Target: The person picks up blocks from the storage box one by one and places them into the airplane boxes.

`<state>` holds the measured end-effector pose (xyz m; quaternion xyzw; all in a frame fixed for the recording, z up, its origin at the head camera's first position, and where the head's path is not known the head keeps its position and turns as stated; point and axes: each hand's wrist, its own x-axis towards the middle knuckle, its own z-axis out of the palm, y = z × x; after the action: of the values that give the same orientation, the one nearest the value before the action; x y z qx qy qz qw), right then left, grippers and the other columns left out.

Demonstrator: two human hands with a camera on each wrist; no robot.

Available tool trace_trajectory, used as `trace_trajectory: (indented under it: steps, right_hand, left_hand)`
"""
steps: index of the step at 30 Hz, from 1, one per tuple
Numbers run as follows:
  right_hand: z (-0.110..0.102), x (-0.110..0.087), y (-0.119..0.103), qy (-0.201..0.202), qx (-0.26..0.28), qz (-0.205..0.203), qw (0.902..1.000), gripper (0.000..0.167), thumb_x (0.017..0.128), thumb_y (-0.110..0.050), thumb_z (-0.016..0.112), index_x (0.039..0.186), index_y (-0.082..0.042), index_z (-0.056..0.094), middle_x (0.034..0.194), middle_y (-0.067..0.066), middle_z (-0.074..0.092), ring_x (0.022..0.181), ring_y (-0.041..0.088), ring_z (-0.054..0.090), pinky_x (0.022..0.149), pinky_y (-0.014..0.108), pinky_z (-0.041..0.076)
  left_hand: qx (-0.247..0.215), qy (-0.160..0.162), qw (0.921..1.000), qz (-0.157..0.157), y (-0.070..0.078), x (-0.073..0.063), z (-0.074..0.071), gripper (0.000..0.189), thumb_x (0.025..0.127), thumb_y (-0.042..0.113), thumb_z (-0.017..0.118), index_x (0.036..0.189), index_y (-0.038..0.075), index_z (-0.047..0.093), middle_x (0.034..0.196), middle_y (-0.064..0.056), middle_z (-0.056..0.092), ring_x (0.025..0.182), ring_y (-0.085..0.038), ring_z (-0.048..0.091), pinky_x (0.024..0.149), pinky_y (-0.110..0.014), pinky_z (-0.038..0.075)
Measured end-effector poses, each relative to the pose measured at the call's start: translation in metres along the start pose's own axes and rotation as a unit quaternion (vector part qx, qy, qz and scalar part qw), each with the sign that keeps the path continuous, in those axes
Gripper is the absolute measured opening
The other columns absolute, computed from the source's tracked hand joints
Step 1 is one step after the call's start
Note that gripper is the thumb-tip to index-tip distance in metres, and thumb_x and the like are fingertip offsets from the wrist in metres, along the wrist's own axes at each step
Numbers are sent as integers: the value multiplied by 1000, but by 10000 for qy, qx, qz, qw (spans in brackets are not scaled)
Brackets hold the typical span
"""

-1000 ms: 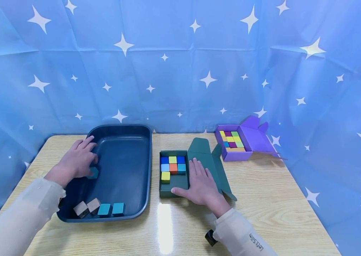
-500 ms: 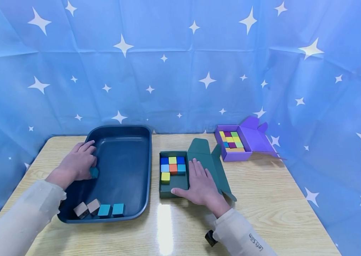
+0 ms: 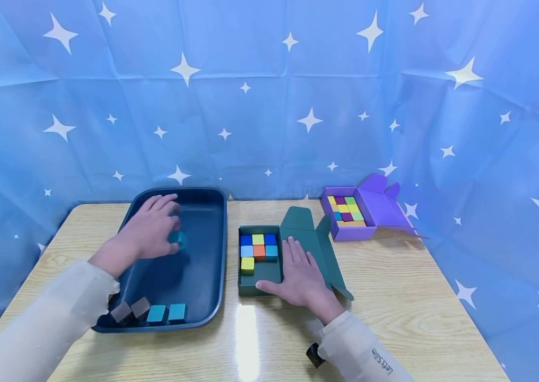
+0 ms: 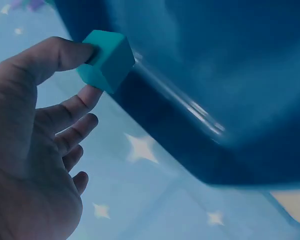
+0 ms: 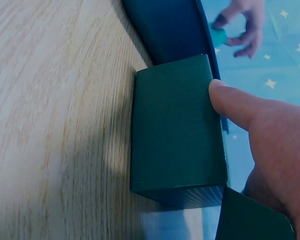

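Raised above the dark blue tray (image 3: 224,265), my left hand (image 3: 152,228) pinches a teal cube (image 4: 110,60) between thumb and index finger; the other fingers are spread loosely. My right hand (image 3: 300,276) lies flat over the right side of the green box (image 3: 245,289), fingers straight along its folded-back lid (image 3: 305,233). In the right wrist view the thumb touches the box's top edge. Inside this box are several coloured cubes, among them an orange cube (image 3: 259,252) and a yellow cube (image 3: 248,265) in front. The box's front right part shows bare floor.
At the tray's near end sit two teal cubes (image 3: 176,313) and two brownish cubes (image 3: 141,307). A purple box (image 3: 355,233) with its lid open, holding several coloured blocks, stands at the back right. A small black object (image 3: 315,355) is beside the right sleeve.
My left hand has closed on the teal cube at the tray's left side, lifted it and moved right and toward the back. The right hand has stayed in place.
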<state>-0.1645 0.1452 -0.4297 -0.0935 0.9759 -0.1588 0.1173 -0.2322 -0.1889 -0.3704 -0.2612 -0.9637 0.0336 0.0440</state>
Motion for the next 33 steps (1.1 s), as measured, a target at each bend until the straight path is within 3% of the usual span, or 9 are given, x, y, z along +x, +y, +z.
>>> trace_trajectory:
  steps: [9,14,21,29,33]
  right_hand:
    - [2,1,0,40,-2,-8,10000,115,78,-76,58,156,-4,12,165,15,9,153,33,9,123,56,13]
    - [2,2,1,47,-65,11,10000,116,77,-77,57,156,-4,13,165,15,11,153,34,11,122,57,15]
    - [1,2,1,19,-94,7,10000,115,78,-76,57,156,-4,13,165,16,11,153,34,10,122,57,15]
    - [1,1,1,-4,-133,-24,9999,116,79,-78,54,156,-3,12,165,16,9,153,34,10,122,57,15]
    - [0,2,1,-1,-158,-30,9999,116,78,-78,54,156,-3,12,165,16,10,153,34,10,122,57,16]
  left_hand:
    - [-182,102,9975,674,63,31,-12,31,79,44,74,91,16,74,136,-9,58,147,-32,27,122,-52,18]
    - [-249,140,9949,966,89,45,-14,32,81,47,72,94,17,74,136,-7,57,148,-30,27,123,-50,18]
    - [-355,-83,9894,1403,117,62,-6,34,83,48,70,94,16,73,138,-6,55,148,-29,26,124,-47,17]
    - [-261,-553,9867,1504,140,72,12,35,81,49,74,96,17,76,142,-4,53,149,-26,25,124,-45,16]
    - [31,-691,9862,1504,144,78,21,41,80,51,74,99,15,76,144,-4,51,149,-26,25,125,-46,16]
